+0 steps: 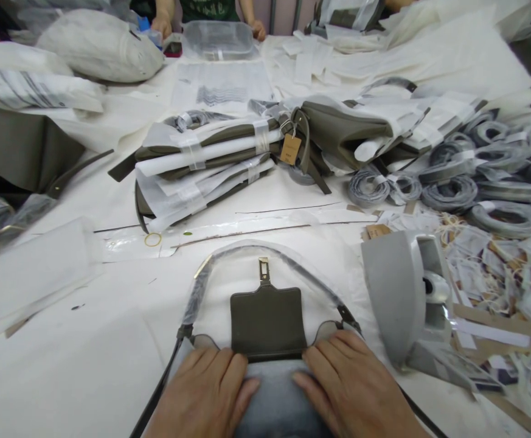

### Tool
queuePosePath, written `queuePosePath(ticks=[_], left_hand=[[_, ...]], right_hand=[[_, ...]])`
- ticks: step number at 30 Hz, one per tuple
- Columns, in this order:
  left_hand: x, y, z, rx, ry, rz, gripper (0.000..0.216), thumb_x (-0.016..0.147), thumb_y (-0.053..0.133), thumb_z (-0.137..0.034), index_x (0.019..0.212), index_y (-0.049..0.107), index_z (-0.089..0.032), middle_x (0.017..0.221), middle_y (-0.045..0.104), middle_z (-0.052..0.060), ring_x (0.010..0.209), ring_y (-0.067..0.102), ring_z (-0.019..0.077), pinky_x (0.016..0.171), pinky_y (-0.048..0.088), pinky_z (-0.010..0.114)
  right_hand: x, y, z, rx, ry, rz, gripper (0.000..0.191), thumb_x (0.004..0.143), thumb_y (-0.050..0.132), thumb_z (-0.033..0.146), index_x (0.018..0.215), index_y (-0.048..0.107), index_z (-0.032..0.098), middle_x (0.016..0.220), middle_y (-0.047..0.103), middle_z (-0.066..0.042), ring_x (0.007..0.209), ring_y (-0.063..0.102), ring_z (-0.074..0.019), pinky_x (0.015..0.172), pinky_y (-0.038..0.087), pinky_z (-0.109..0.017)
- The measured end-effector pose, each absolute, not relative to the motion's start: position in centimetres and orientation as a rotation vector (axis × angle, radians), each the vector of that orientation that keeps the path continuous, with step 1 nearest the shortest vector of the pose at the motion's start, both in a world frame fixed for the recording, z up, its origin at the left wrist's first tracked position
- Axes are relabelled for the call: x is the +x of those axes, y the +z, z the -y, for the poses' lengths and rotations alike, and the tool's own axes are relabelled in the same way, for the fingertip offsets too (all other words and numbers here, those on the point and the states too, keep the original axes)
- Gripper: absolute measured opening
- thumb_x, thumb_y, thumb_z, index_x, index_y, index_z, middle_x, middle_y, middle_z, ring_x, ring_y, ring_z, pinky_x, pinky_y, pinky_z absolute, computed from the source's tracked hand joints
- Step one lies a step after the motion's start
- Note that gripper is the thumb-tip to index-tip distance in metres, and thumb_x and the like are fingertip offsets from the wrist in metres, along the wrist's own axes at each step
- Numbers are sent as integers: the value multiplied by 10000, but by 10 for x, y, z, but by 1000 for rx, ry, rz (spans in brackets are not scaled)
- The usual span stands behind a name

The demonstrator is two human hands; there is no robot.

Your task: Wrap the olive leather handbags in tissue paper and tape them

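Note:
In front of me lies an olive handbag (274, 395), its grey-blue side facing up toward me. My left hand (205, 389) grips the bag's upper edge on the left, fingers curled over it and thumb on the near side. On the right, my right hand (350, 383) holds the same edge in a like manner. Between the hands, an olive flap (267, 319) stretches away from me with a gold metal clasp (264, 271) at its tip. Beyond it arches the plastic-wrapped handle (265, 245). The bag's lower part is cut off by the frame.
A grey tape dispenser (395, 298) stands right of the bag, beside a heap of tags (497, 261). Wrapped strap coils (450, 191) lie behind. Several olive bags (210, 149) cross the middle, one with a brown tag (290, 149). Another person's hand (258, 30) is across the table.

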State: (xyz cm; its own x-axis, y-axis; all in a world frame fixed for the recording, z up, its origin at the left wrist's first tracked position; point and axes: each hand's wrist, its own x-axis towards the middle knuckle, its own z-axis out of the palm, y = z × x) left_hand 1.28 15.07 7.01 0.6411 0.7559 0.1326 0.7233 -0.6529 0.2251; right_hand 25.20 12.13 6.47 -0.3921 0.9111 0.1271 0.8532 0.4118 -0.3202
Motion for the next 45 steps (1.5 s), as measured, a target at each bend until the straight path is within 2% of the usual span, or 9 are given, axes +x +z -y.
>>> queuePosePath(ticks=[5,9,14,16,21,31,37,41,45], left_hand=[[18,60,-153,2650,238,-1270,421,1039,306,-382,792,606,-222,670,578,0,620,548,198,627,376,374],[20,57,-147,2723,393,-1320,356,1040,341,-365,1188,631,-222,968,702,28,881,631,186,980,384,407],[16,52,-125,2888,436,-1093,387,1040,306,-292,1219,645,-240,1238,670,24,1189,549,168,1190,193,367],[8,51,-115,3015,290,-947,383,1021,392,-366,1337,567,-240,1340,617,34,1268,503,190,1192,200,387],[-7,60,-99,2984,29,-884,834,836,480,-744,1531,248,-348,1600,283,119,1435,316,350,1131,267,605],[-6,68,-96,2844,7,-871,709,923,443,-650,1534,187,-396,1630,178,123,1482,204,342,1159,172,632],[-5,70,-93,2819,17,-876,633,955,397,-621,1520,275,-361,1615,222,141,1479,212,340,1167,135,619],[-6,70,-92,2829,78,-868,630,951,406,-623,1507,323,-339,1607,246,144,1468,242,343,1168,135,610],[-7,74,-89,2826,145,-862,597,960,410,-599,1486,369,-320,1556,367,116,1435,318,314,1175,123,601]], right_hand=[[245,50,-129,-1626,313,2537,199,946,529,268,756,576,233,632,608,-14,618,560,-224,729,330,-403],[244,49,-130,-1674,327,2527,185,935,562,292,766,584,220,640,629,-17,635,590,-218,737,333,-390],[245,55,-129,-1690,287,2549,212,953,548,304,777,607,201,656,662,-27,649,619,-212,741,339,-370],[244,56,-129,-1680,272,2559,223,961,536,300,786,620,191,668,677,-36,659,632,-208,744,344,-361],[244,58,-128,-1706,250,2567,289,994,462,305,825,653,170,716,709,-68,704,666,-225,754,368,-360],[241,94,-176,-1656,556,2294,315,985,514,412,988,684,147,994,719,-107,963,630,-220,818,408,-294],[224,88,-225,-1724,789,2137,295,926,593,362,986,752,122,870,750,-70,826,662,-204,715,434,-263],[230,99,-193,-1576,806,2087,309,952,551,331,1142,710,147,1049,744,-40,861,658,-148,756,456,-226],[241,108,-130,-1252,807,2228,223,921,621,300,1087,735,204,1067,740,-25,933,662,-151,859,472,-241]])
